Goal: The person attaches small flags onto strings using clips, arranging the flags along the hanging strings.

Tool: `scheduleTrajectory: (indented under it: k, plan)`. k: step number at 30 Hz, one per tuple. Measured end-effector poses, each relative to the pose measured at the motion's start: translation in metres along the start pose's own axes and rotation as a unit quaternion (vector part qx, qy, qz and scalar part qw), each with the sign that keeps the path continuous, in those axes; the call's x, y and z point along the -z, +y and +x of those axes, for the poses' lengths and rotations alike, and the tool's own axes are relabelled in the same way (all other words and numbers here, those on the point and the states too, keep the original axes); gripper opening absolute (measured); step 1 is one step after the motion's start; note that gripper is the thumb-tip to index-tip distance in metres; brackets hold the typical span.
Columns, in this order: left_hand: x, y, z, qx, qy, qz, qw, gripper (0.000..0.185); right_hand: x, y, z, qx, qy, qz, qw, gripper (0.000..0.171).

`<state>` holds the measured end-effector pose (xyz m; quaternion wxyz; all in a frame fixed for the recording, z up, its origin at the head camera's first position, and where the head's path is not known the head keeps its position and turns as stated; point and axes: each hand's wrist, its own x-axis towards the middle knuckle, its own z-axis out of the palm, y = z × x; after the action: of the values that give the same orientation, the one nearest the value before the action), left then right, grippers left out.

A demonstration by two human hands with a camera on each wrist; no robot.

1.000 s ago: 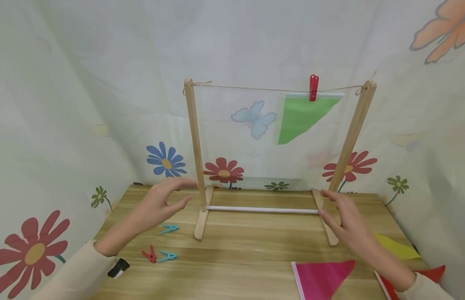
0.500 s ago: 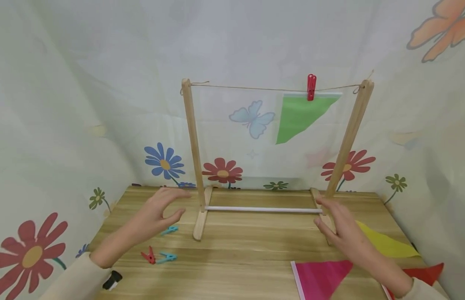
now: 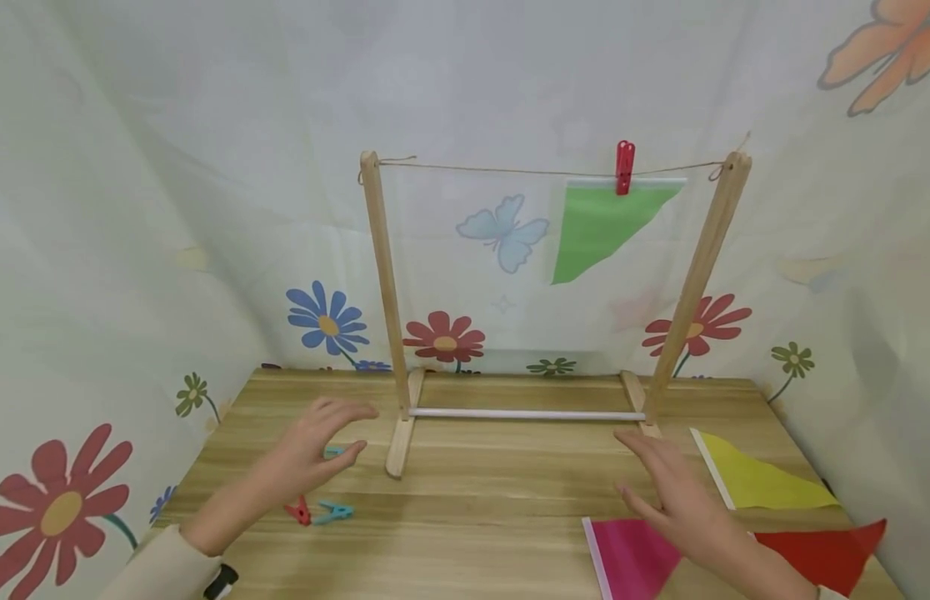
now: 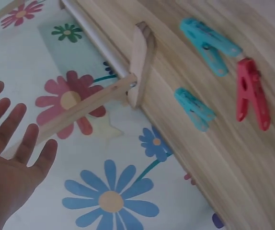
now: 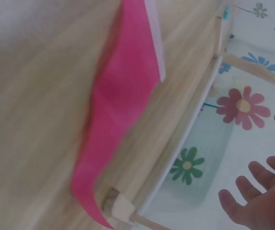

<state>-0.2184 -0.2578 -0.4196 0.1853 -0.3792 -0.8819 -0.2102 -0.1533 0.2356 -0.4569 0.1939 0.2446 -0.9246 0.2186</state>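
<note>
Both hands are being drawn back from the rack [image 3: 405, 417] toward the near edge of the table [image 3: 495, 492]: a second ago they were raised beside its posts, and now the right hand [image 3: 678, 496] is being lowered over the pink flag [image 3: 626, 558] while the left hand [image 3: 315, 446] is being lowered above the pegs. The pink flag is lying flat at the table's near right, its white hem turned leftward, partly hidden under the right hand; whether skin is touching cloth cannot be told. By the look of it, picking up is being begun, with a flag and a peg being chosen. Next, a pinch on the flag's hem seems to be called for, and a grip on one peg. Nothing is being held by either hand: the right fingers [image 5: 252, 194] are being kept straight and spread, palm down, and the left fingers [image 4: 20, 139] are being held loosely apart, thumb out. A blue peg [image 3: 334, 452] is lying just under the left fingertips, with a red peg [image 3: 298, 510] and a second blue peg [image 3: 332, 511] nearer the wrist. Farther right, a yellow flag [image 3: 757, 483] and a red flag [image 3: 825, 554] are lying flat. On the rack's string [image 3: 502, 172], a green flag [image 3: 596, 225] is being held by a red clip [image 3: 624, 167].
</note>
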Motion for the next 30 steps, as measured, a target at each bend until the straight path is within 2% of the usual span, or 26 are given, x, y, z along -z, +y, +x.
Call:
scheduleTrajectory:
  k: [4, 6, 10, 14, 18, 21, 25, 30]
  plan:
    - [-0.004, -0.005, -0.009, 0.016, -0.019, 0.007, 0.9997, 0.048, -0.009, -0.002, -0.012, 0.013, -0.043, -0.051, 0.998, 0.075]
    - [-0.005, -0.008, -0.013, 0.027, -0.028, 0.006, 0.9992, 0.051, -0.016, -0.003, -0.018, 0.040, -0.064, -0.085, 0.994, 0.080]
    - [-0.008, -0.015, -0.024, 0.046, -0.048, 0.009, 0.9978, 0.055, -0.034, -0.001, -0.039, 0.105, -0.087, -0.146, 0.980, 0.083]
    - [-0.012, -0.022, -0.045, 0.048, -0.088, 0.050, 0.9937, 0.062, -0.059, 0.006, -0.069, 0.152, -0.089, -0.201, 0.964, 0.091]
    - [-0.020, -0.031, -0.069, 0.023, -0.099, 0.097, 0.9901, 0.077, -0.080, 0.013, -0.094, 0.154, -0.089, -0.245, 0.953, 0.090]
    - [-0.026, -0.036, -0.088, 0.018, -0.099, 0.114, 0.9884, 0.086, -0.089, 0.015, -0.104, 0.153, -0.078, -0.255, 0.952, 0.087]
    - [-0.033, -0.040, -0.107, 0.034, -0.108, 0.111, 0.9873, 0.090, -0.093, 0.015, -0.110, 0.158, -0.060, -0.258, 0.951, 0.087]
    - [-0.037, -0.041, -0.117, 0.061, -0.111, 0.106, 0.9863, 0.085, -0.091, 0.014, -0.108, 0.155, -0.059, -0.258, 0.952, 0.085]
